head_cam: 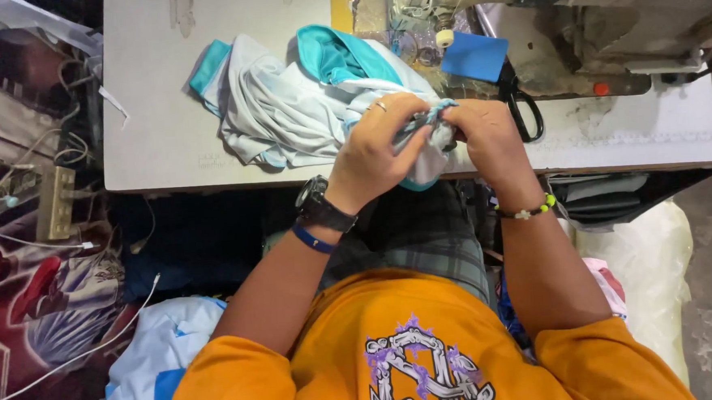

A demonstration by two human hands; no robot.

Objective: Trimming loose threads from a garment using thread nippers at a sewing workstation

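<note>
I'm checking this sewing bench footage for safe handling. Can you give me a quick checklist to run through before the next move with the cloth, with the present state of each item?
1. Both hands on the cloth: ok. The left hand and right hand pinch the pale and teal cloth at the table's near edge.
2. Fingers away from the sewing machine: ok, hands are well short of it.
3. Scissors within reach: ok, lying beside the right hand.
4. Scissors closed: cannot tell, blades hidden.
5. Cloth free of the machine: cannot tell, the far fold lies close to it.
6. Table room at left: ok.
</note>
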